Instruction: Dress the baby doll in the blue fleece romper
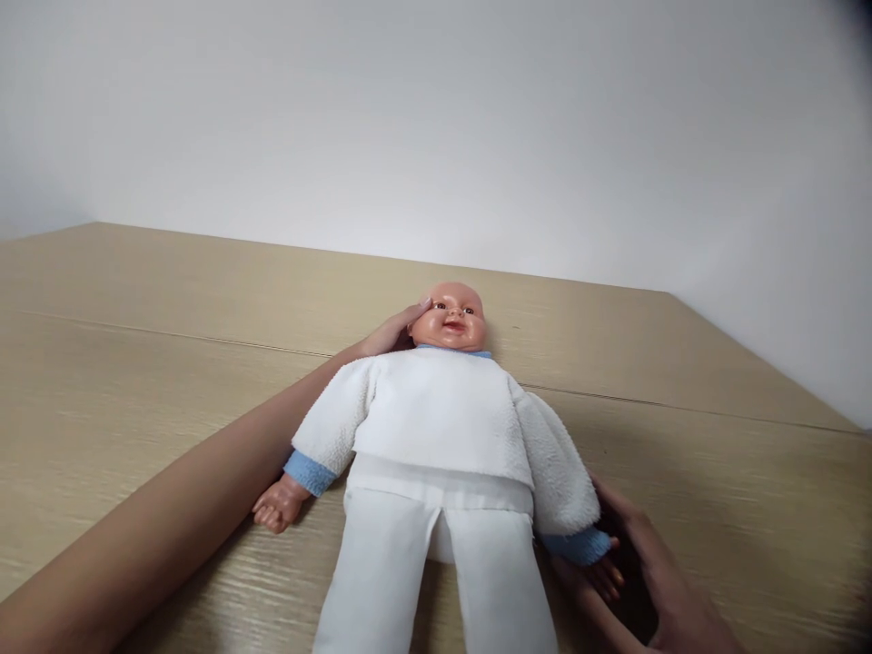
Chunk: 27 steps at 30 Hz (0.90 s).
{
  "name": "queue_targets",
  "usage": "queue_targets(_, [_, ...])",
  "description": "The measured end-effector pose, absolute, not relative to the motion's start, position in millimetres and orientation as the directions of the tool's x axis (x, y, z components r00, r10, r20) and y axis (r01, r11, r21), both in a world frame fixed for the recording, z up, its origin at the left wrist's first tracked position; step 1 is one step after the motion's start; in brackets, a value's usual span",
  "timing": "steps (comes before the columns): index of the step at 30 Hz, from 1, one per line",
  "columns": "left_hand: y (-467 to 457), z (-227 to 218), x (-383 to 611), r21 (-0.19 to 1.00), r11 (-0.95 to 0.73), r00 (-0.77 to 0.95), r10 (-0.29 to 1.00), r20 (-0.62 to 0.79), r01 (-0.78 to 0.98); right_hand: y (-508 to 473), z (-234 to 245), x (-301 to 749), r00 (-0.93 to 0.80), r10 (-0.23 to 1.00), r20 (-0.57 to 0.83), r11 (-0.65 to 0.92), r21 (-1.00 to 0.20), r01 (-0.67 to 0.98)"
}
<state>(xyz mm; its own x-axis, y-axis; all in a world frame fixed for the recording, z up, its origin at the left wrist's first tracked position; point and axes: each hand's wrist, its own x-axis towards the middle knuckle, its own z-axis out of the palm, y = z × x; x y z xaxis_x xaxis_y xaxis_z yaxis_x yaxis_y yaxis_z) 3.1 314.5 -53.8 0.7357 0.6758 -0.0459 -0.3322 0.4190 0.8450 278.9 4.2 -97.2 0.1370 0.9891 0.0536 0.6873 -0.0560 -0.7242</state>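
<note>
A baby doll (pixel 442 409) lies on its back on the table, its bald head pointing away from me. It wears a fleecy white top with blue cuffs and collar, and white trousers whose lower ends leave the view. My left hand (pixel 395 332) cups the side of the doll's head, thumb against the temple and the other fingers hidden beneath. At the lower right, my right hand (pixel 654 572) curves around the doll's forearm by the blue cuff. Its thumb side touches the sleeve, while its other fingertips go out of sight under the arm.
The light wooden table (pixel 170 381) has a thin seam running across it behind the doll's shoulders. A plain pale wall (pixel 436 127) rises behind the table's far edge. My left forearm crosses the table at the left.
</note>
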Motion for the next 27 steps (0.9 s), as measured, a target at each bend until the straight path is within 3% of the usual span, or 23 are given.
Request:
queue_targets(8, [316,-55,4,0.853,0.416,0.741,0.67,-0.053,-0.316,6,-90,277,0.135,0.987,0.088,-0.037,-0.693,0.72])
queue_targets(18, [315,-54,5,0.862,0.403,0.71,0.7,-0.074,-0.307,7,-78,265,0.133,0.991,0.002,-0.09,-0.728,0.68])
queue_targets(24, [314,-54,3,0.863,0.432,0.76,0.644,-0.089,-0.264,7,-71,261,0.126,0.992,-0.024,-0.102,-0.741,0.664])
queue_targets(27, [316,-60,-6,0.873,0.376,0.705,0.707,-0.053,-0.311,9,-66,256,0.12,0.993,0.013,-0.076,-0.707,0.703])
